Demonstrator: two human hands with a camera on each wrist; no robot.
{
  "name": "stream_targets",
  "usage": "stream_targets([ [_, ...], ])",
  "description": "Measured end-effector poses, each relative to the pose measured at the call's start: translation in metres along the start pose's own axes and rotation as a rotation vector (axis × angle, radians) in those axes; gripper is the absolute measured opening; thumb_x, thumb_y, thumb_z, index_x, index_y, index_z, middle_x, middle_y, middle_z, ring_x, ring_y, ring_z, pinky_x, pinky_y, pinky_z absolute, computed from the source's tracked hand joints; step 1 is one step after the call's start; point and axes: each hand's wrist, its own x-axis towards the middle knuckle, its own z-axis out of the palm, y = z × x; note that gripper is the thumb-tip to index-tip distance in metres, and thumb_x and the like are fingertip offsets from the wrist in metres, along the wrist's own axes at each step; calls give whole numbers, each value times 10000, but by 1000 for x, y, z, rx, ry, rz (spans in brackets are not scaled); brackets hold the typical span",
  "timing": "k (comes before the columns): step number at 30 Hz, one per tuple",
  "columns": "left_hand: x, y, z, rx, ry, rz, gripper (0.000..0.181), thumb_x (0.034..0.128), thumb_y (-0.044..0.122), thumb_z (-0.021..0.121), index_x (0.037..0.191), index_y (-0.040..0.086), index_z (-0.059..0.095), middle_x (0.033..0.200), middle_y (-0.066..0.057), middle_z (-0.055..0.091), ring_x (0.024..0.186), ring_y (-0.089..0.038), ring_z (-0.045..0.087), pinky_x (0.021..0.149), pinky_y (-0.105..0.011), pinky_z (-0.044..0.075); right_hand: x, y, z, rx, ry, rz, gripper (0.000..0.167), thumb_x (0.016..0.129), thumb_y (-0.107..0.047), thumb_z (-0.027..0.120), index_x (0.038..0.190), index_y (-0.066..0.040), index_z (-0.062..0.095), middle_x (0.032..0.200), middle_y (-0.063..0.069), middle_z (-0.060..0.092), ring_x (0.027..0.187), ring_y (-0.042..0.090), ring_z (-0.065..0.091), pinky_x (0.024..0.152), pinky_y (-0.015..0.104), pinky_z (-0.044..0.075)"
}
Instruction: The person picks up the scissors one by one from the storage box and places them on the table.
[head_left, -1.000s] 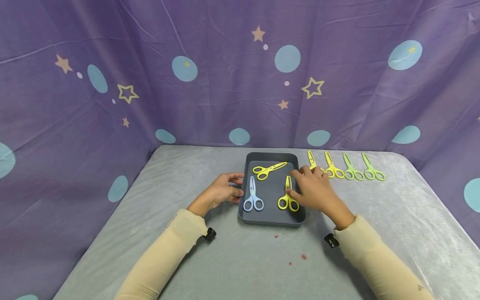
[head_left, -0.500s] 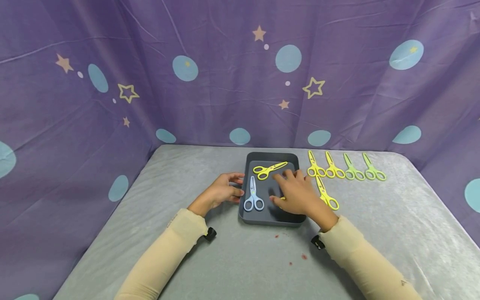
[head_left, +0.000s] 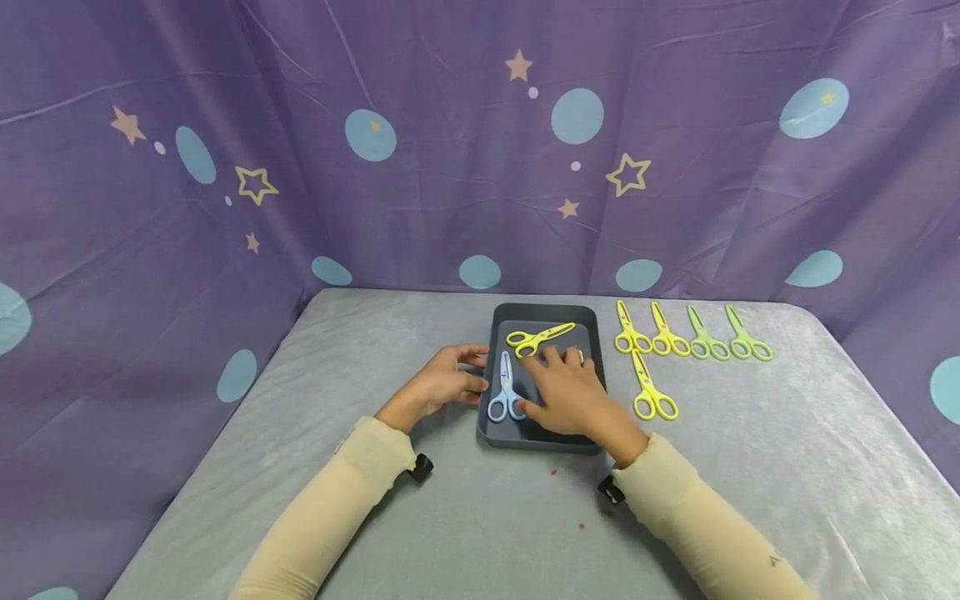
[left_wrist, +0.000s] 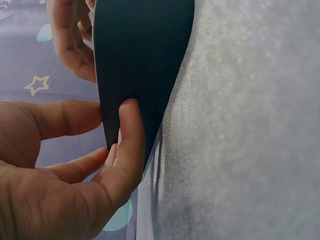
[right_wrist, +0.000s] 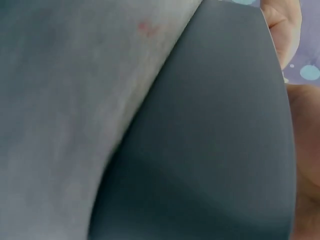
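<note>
The grey table (head_left: 465, 517) spreads beneath both hands, with the dark grey tray (head_left: 551, 313) between them. The left hand (head_left: 437, 383), loosely spread, touches its outer wall, seemingly steadying it. The right hand (head_left: 567, 395) hangs over the tray, fingers bent but parted; whether it touches anything is hidden. Past its fingertips lie the yellow scissors (head_left: 540, 337); at its thumb, the blue scissors (head_left: 506, 385). Reaching for the blue scissors looks like the current step; the next move probably calls for a light pinch and a lift above the wall.
</note>
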Motion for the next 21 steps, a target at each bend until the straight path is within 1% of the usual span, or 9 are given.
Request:
stream_targets([
  [4,-1,1,0,4,-4,0,705,888,-164,656,1531,38,450,1382,-210,502,879,-222,645,714,-349,631,3,-8,3,-5,-10,-3,661,940,-490,699,1498,-182,524,1412,202,511,1196,476,480,933,691,448],
  [8,-1,1,-1,7,0,-3,699,892,-154,664,1529,48,458,1377,-199,506,877,-221,643,706,-349,629,5,-14,6,10,-25,-9,645,938,-482,712,1487,-195,534,1461,207,489,1253,484,460,977,712,426],
  [11,-1,1,-1,7,6,-8,696,892,-146,672,1526,57,467,1369,-184,511,872,-219,644,702,-349,628,6,-18,8,23,-37,-21,628,940,-483,711,1471,-190,548,1481,212,473,1259,489,452,964,702,432],
  [14,0,0,0,10,6,-2,693,894,-150,668,1524,54,466,1366,-188,511,861,-214,645,699,-348,629,6,-20,9,29,-49,-33,609,943,-480,708,1455,-182,567,1470,217,477,1232,484,460,933,681,447],
  [16,0,0,0,8,5,0,697,891,-154,666,1525,54,466,1366,-190,509,858,-213,645,699,-347,628,6,-21,9,32,-67,-36,599,950,-479,702,1455,-184,574,1474,215,478,1233,479,458,937,673,445],
  [19,0,0,0,8,5,5,699,889,-159,662,1525,51,463,1370,-197,505,866,-216,643,703,-345,629,7,-21,9,38,-99,-42,580,961,-470,696,1465,-208,578,1484,200,480,1234,471,455,948,666,442],
  [21,0,0,0,8,7,6,700,889,-157,664,1526,51,462,1370,-197,504,877,-222,643,708,-347,631,7,-21,9,31,-121,-51,557,968,-465,691,1468,-244,584,1495,185,482,1227,458,458,943,651,446],
])
